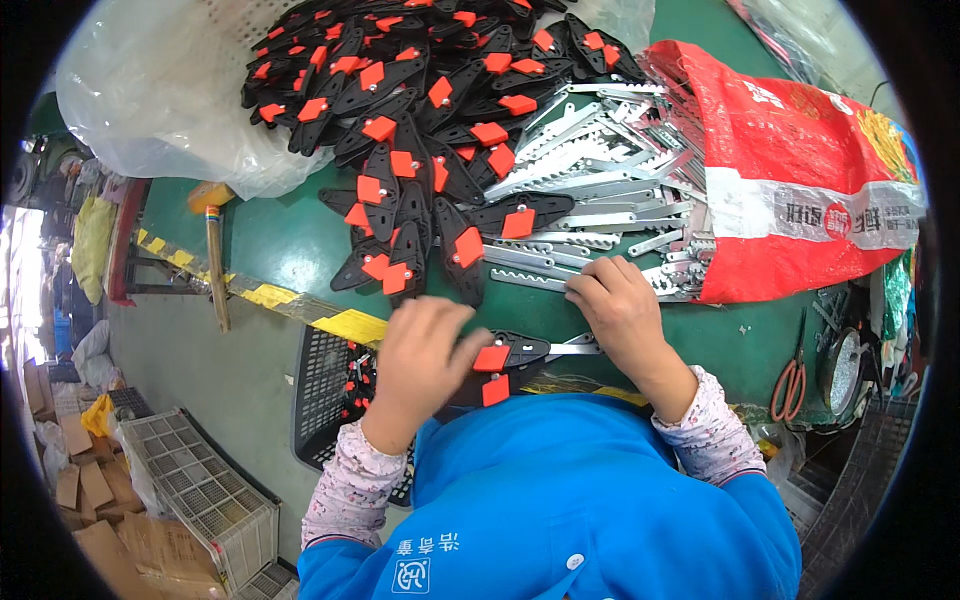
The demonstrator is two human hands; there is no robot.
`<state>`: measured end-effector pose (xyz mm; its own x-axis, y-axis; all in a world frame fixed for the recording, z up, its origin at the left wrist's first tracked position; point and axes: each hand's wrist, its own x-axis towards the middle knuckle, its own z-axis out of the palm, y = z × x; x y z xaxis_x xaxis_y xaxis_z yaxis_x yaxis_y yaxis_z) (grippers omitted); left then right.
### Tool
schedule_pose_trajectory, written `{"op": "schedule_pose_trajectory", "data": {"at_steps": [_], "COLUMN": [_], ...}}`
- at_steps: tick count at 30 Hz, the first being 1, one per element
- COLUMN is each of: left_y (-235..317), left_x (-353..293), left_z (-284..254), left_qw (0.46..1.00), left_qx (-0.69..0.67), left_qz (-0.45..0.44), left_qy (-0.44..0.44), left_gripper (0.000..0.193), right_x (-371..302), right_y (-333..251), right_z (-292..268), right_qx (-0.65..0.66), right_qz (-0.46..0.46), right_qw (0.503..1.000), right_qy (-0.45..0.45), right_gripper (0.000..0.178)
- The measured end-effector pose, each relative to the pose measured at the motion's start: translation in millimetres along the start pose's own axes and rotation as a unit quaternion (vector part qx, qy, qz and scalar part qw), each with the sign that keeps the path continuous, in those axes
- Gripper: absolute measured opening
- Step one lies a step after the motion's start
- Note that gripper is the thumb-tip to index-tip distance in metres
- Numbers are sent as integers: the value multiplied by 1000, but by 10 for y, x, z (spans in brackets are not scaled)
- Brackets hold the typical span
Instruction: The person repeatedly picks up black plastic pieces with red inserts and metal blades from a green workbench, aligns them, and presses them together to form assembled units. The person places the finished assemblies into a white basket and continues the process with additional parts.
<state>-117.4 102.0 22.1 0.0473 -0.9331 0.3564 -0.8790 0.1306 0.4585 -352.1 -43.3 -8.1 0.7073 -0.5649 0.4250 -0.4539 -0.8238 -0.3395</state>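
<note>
My left hand [422, 350] is over the table's front edge, thumb apart from the fingers, next to the nearest black plastic pieces with red blocks [397, 278]. No held thing shows in it. My right hand [622, 312] has its fingers curled and pinched at the end of a toothed metal strip [527, 280] that lies at the front of the strip pile. Between my hands, close to my body, lies a black piece with a red block [491, 358]. A plain metal bar [577, 349] sticks out from its right end. Another red block [496, 390] shows just below.
A big heap of black pieces [390, 90] spreads over clear plastic at the back. Loose metal strips [610, 170] spill from a red woven sack [790, 240]. A hammer [214, 255] lies at left, scissors [790, 385] at right. A black crate [318, 400] stands below the edge.
</note>
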Motion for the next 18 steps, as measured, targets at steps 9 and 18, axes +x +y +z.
{"op": "schedule_pose_trajectory", "data": {"at_steps": [9, 18], "left_y": [-292, -279], "left_x": [132, -94], "left_z": [-69, -65], "left_qw": [978, 999], "left_qx": [57, -24], "left_qz": [-194, -24], "left_qy": [52, 29], "left_gripper": [46, 49], "right_x": [-2, -1], "right_y": [-47, 38], "right_z": [-161, -300], "right_qx": [47, 105], "right_qz": [89, 53], "right_qw": [992, 985], "right_qy": [-74, -127], "right_gripper": [24, 21]}}
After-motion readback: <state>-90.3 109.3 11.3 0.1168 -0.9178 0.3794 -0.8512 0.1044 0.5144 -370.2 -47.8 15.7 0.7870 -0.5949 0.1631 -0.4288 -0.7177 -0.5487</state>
